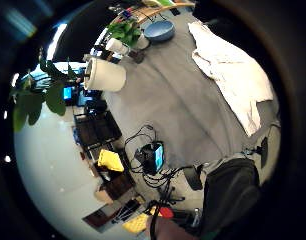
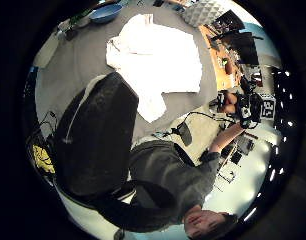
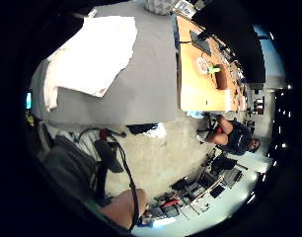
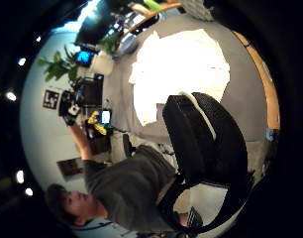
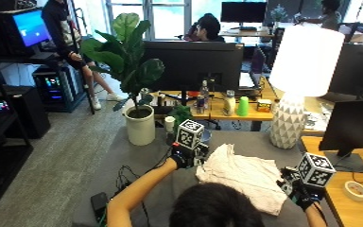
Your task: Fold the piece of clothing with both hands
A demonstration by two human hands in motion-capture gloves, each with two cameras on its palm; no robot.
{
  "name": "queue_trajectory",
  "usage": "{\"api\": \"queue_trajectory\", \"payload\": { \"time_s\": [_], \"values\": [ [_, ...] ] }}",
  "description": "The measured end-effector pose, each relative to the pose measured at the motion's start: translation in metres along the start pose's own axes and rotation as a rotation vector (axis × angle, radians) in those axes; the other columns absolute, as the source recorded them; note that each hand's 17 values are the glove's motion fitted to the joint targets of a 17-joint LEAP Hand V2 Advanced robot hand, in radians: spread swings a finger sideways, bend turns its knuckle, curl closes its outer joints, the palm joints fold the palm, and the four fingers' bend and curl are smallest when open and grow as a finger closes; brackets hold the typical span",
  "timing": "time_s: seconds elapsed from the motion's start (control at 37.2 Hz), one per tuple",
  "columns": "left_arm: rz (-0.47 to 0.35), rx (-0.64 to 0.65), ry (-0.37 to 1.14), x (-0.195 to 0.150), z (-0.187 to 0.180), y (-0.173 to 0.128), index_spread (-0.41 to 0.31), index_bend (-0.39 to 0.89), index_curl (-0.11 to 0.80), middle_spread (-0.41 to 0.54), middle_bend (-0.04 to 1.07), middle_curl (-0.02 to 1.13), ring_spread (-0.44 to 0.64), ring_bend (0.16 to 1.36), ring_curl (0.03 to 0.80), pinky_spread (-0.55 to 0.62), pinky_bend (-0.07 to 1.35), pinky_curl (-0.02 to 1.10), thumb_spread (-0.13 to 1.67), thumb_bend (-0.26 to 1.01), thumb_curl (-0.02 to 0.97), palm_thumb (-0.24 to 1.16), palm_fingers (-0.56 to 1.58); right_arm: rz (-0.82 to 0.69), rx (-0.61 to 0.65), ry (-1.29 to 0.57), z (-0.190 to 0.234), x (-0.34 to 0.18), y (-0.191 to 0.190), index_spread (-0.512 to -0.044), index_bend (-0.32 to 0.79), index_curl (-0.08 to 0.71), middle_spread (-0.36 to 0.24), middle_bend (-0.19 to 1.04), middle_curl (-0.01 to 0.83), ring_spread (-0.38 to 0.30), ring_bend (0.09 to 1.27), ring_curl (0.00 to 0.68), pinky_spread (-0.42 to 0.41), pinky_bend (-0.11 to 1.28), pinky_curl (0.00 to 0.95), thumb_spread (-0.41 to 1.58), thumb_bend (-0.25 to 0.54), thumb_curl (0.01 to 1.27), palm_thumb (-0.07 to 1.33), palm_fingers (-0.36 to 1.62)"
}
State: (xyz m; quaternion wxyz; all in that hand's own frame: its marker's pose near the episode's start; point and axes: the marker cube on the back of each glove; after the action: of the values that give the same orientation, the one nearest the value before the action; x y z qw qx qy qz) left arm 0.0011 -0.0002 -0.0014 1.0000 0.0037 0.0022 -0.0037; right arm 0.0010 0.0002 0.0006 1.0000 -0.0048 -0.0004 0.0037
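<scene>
Two gloved hands are raised over a grey surface point(image 5: 150, 156) in the outside view, well apart, with a white garment point(image 5: 244, 177) lying crumpled on the surface between them. The left hand point(image 5: 183, 160) is beside the garment's left edge and the right hand point(image 5: 301, 191) beside its right edge; neither is seen touching the cloth, and whether the fingers are curled or straight cannot be told. A white lamp point(image 5: 298, 80) with a patterned base stands at the far right of the surface, a potted plant point(image 5: 134, 71) at its far left, and a wooden desk point(image 5: 348, 201) adjoins it on the right.

Left little finger side palm view: the garment point(image 1: 233, 75) lies on the grey surface point(image 1: 168, 100), clear of the camera; a blue bowl point(image 1: 159, 30) sits at the far end near the plant's white pot point(image 1: 105, 75).

Left thumb side palm view: the garment point(image 2: 158, 60) lies spread flat on the surface point(image 2: 78, 60), with a black mesh chair back point(image 2: 100, 135) in front of it.

Right little finger side palm view: the garment point(image 3: 89, 54) lies on the surface point(image 3: 146, 84), next to the wooden desk point(image 3: 203, 84).

Right thumb side palm view: the garment point(image 4: 181, 64) is on the surface point(image 4: 240, 94) beyond the chair back point(image 4: 206, 139); the left hand point(image 4: 70, 111) is raised at the far side.
</scene>
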Motion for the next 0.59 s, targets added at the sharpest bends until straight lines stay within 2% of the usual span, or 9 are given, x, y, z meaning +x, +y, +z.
{"api": "queue_trajectory", "payload": {
  "time_s": [0.03,0.11,0.24,0.43,0.59],
  "values": [
    [0.000,0.002,0.001,0.000,0.000,0.000,-0.028,0.14,0.037,0.074,0.12,0.02,0.10,0.48,0.093,0.15,0.34,0.07,0.44,0.06,0.006,0.10,0.33,0.002,-0.003,0.001,0.000,0.000,0.000,-0.180,0.16,0.041,-0.016,0.20,0.049,0.020,0.36,0.066,0.085,0.40,0.090,0.43,0.218,0.04,0.32,0.44],
    [0.002,0.017,0.010,0.003,-0.002,-0.001,-0.038,0.15,0.071,0.097,0.13,0.05,0.13,0.54,0.151,0.20,0.37,0.12,0.66,0.07,0.017,0.11,0.30,0.013,-0.020,0.004,-0.001,0.001,0.002,-0.241,0.15,0.089,-0.022,0.20,0.090,0.027,0.39,0.124,0.110,0.42,0.147,0.66,0.247,0.06,0.37,0.44],
    [0.009,0.024,0.015,0.008,0.000,0.001,-0.048,0.17,0.123,0.122,0.15,0.09,0.17,0.58,0.198,0.25,0.39,0.17,0.91,0.06,0.038,0.11,0.27,0.012,-0.015,0.011,-0.006,0.000,0.005,-0.295,0.15,0.137,-0.028,0.20,0.139,0.035,0.42,0.175,0.137,0.43,0.199,0.92,0.261,0.08,0.40,0.43],
    [0.009,0.003,0.001,0.003,0.005,0.005,-0.055,0.17,0.178,0.135,0.16,0.12,0.20,0.60,0.225,0.28,0.40,0.21,1.10,0.05,0.067,0.11,0.25,-0.023,0.020,0.008,-0.006,-0.008,0.004,-0.322,0.15,0.179,-0.031,0.20,0.195,0.040,0.42,0.209,0.155,0.42,0.233,1.13,0.250,0.11,0.41,0.43],
    [0.004,0.033,0.046,-0.002,0.005,0.007,-0.057,0.17,0.216,0.140,0.16,0.15,0.21,0.61,0.240,0.30,0.40,0.24,1.19,0.03,0.089,0.11,0.24,-0.025,-0.059,0.026,0.005,-0.017,-0.013,-0.331,0.15,0.206,-0.033,0.19,0.228,0.036,0.42,0.229,0.162,0.41,0.251,1.23,0.237,0.13,0.42,0.44]
  ]
}}
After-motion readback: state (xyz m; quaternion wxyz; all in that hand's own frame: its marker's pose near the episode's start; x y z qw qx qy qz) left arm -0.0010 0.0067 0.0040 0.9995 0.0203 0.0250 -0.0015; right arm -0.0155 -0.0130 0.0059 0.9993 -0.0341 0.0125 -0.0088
